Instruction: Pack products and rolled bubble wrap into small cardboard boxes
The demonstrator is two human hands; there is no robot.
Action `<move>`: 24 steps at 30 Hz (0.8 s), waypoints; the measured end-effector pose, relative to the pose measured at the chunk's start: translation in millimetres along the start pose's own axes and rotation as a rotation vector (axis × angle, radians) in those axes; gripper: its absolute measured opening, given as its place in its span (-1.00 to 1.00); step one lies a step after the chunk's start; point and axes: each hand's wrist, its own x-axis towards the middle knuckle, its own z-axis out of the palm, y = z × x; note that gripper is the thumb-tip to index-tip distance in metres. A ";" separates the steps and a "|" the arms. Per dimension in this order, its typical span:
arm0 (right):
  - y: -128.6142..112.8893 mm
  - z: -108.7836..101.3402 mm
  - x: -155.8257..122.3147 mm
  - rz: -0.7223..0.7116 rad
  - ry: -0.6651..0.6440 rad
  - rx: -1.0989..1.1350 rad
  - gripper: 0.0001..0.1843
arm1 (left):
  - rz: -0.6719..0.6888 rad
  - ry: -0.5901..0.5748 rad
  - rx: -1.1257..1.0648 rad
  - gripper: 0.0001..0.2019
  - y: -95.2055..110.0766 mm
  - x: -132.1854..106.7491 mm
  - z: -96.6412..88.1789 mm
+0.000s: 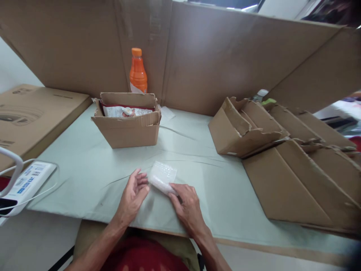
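Note:
A small piece of clear bubble wrap (163, 174), rolled or folded over along its near edge, lies on the table near its front. My right hand (186, 203) grips the right end of it between thumb and fingers. Just left of the bubble wrap is my left hand (134, 194), palm turned inward, fingers loosely curled and apart, with nothing in it. Whether anything is wrapped inside the plastic I cannot tell.
Ahead stands a cardboard box (132, 131) with printed packets (126, 111) inside. An orange bottle (138, 73) is behind it. Several open cardboard boxes (284, 184) fill the right side. On the left are a flat carton (36, 116) and a white device (31, 184) with a cable.

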 end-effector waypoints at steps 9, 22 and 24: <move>-10.4 -9.2 -12.7 0.112 -0.067 0.277 -0.75 | -0.288 -0.032 -0.558 -0.13 13.8 -10.1 11.2; -7.6 -17.4 20.8 0.245 -0.293 0.402 -0.68 | 0.018 -0.162 -0.036 -0.46 25.2 14.6 -1.7; -3.7 -17.3 23.4 0.205 -0.253 0.310 -0.68 | 0.260 -0.028 0.173 -0.55 36.0 30.4 -18.7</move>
